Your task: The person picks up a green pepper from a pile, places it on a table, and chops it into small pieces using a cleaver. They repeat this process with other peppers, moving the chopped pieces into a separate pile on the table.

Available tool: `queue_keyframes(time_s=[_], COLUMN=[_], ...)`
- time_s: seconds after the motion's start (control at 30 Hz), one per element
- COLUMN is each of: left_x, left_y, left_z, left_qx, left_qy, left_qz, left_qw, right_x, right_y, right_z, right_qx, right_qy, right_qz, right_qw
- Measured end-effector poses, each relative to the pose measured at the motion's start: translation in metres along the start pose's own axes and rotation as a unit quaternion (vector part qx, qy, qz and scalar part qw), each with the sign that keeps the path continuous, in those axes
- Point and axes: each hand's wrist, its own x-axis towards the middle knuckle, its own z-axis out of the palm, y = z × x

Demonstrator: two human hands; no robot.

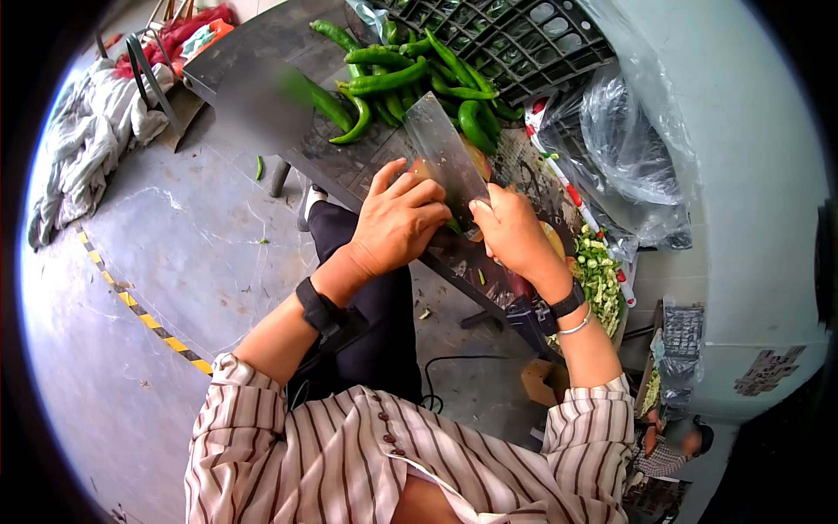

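Note:
My right hand (515, 231) is closed round the handle end of a cleaver (447, 148), its broad blade slanting up and away to the left. Close to the blade's left side is my left hand (401, 218), fingers curled. A bit of green pepper (453, 224) shows at its fingertips, mostly hidden by the fingers and blade. Beyond the cleaver, a heap of long green peppers (388, 81) lies on the dark table (349, 166). Chopped pale and green pieces (596, 284) are piled right of my right hand.
A black plastic crate (511, 48) stands behind the peppers. Clear plastic sheeting (624, 131) lies at the right. Crumpled cloth (100, 144) and yellow-black floor tape (144, 314) are at the left. Another person (668, 454) is at the lower right.

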Motion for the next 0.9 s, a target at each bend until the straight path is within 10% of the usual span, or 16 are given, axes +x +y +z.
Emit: queue_keyframes(time_s=[0.9], left_x=[0.0], left_y=[0.001], left_z=[0.001], left_qx=[-0.006], left_qy=[0.006], left_qz=[-0.005], left_qw=[1.0], right_x=[-0.011], right_y=[-0.001], right_z=[0.0], right_qx=[-0.041], right_qy=[-0.021], right_qz=[0.011], right_qw=[0.999])
